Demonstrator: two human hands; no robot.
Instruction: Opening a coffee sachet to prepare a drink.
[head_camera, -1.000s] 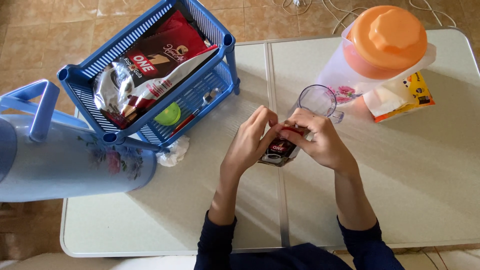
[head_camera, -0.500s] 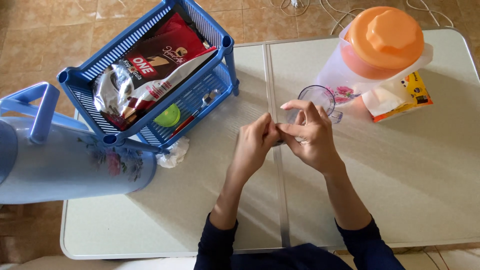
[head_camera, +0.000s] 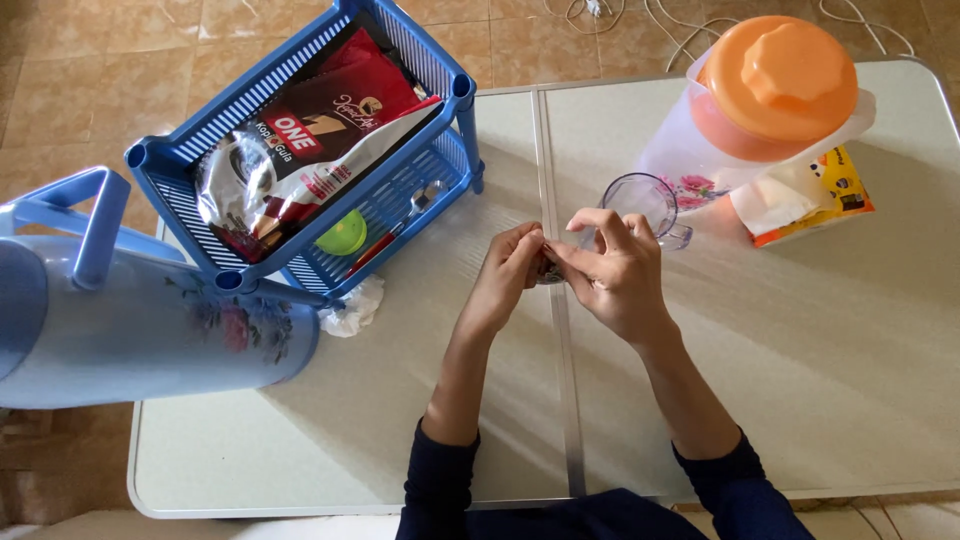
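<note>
In the head view, a small dark foil sachet (head_camera: 549, 268) is pinched between the fingertips of the left hand (head_camera: 505, 275) and the right hand (head_camera: 610, 275), both grips pressed together on it above the pale folding bench (head_camera: 800, 380). Little of the sachet can be seen, so whether it is torn open cannot be told. Just beyond the hands a clear plastic mug (head_camera: 640, 203) stands upright; nothing can be seen inside it. A blue slatted plastic basket (head_camera: 290, 260) and an orange-lidded clear jug (head_camera: 760, 100) are set further back.

Two hands (head_camera: 510, 270) (head_camera: 610, 275), one clear cup (head_camera: 640, 200), two jugs (head_camera: 150, 320) (head_camera: 760, 95) (one blue, one orange-lidded), one blue rack (head_camera: 250, 100).
</note>
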